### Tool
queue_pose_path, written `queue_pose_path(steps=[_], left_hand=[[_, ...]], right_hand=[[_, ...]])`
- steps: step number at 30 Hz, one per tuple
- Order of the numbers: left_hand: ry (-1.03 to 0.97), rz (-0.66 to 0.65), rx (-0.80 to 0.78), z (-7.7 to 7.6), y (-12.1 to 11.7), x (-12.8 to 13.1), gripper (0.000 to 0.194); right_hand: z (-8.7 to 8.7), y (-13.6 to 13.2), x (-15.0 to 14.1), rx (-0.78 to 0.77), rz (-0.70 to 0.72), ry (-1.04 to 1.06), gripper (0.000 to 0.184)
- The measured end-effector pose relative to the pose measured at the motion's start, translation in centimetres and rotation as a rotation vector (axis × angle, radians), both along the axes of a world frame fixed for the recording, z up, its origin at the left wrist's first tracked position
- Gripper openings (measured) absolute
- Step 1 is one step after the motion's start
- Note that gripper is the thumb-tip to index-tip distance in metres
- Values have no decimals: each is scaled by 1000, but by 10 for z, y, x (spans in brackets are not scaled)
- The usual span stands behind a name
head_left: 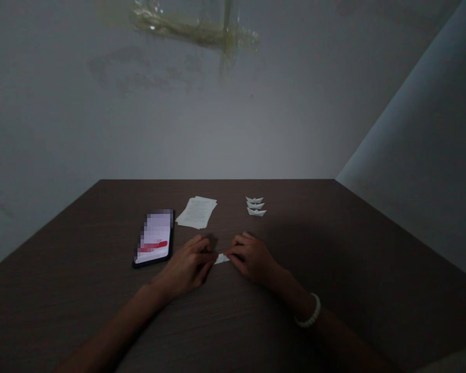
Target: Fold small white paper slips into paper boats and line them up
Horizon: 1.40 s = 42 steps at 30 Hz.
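Note:
A small piece of white paper (221, 258) lies low over the table between my two hands. My left hand (189, 263) pinches its left end between thumb and fingers. At the opposite end, the fingertips of my right hand (252, 257) are closed on the paper too. Parts of the paper are hidden under the fingers, so its exact folds cannot be made out. Beyond my right hand, three folded paper boats (256, 206) stand in a short row, one behind another.
A stack of printed paper sheets (197, 212) lies behind my left hand. Left of that hand rests a phone (154, 238) with its screen lit. The dark wooden table (353, 290) meets a stained wall (178, 129) at the back. A pale bracelet (314, 311) circles my right wrist.

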<state>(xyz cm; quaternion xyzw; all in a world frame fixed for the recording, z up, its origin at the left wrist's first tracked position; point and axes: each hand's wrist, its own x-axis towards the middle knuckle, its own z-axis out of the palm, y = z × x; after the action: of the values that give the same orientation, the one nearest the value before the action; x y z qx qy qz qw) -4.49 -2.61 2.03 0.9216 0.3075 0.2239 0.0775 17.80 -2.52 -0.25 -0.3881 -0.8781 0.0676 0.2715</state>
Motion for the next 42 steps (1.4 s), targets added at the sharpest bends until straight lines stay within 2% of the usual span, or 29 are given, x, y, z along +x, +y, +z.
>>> queue_pose_path(steps=[5, 12, 14, 20, 27, 37, 42], left_hand=[[66, -21, 4, 6, 1, -7, 26], [100, -24, -30, 2, -5, -7, 22], [130, -3, -21, 1, -7, -3, 24], [162, 18, 36, 0, -9, -1, 25], [135, 31, 58, -6, -6, -2, 27], [122, 40, 44, -4, -5, 0, 25], [157, -42, 65, -1, -7, 0, 23]], right_hand=[[1, -4, -2, 6, -38, -21, 13], [3, -1, -2, 33, -105, -74, 15], [2, 2, -1, 67, -85, -102, 15], [-4, 3, 2, 139, 104, -152, 26], [-5, 1, 6, 227, 113, -281, 22], [2, -7, 6, 117, 61, -292, 32], [5, -9, 5, 64, 41, -282, 31]])
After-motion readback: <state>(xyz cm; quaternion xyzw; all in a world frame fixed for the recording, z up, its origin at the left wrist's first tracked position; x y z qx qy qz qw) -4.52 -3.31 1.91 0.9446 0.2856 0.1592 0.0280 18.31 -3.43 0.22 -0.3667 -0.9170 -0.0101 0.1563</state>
